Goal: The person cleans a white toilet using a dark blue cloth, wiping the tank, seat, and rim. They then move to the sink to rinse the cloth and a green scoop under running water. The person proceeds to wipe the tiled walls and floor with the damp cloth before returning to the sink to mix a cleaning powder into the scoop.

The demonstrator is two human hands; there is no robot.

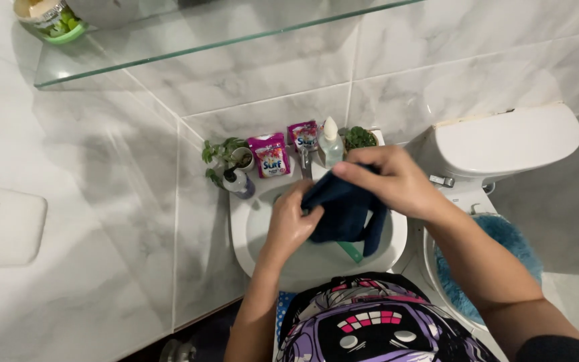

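A dark blue cloth point(343, 213) hangs over a white round sink point(249, 231). My right hand point(390, 181) grips its upper edge from above. My left hand point(291, 220) holds its left side, fingers curled into the fabric. The cloth's lower end droops into the basin, where a green strip point(352, 252) shows beneath it. A metal tap point(305, 161) stands just behind the cloth.
Two pink sachets point(269, 155), a clear bottle point(330, 142) and small potted plants point(226, 155) line the sink's back rim. A white toilet point(504, 144) with a blue fuzzy seat cover point(514, 248) stands to the right. A glass shelf point(189, 37) juts out overhead.
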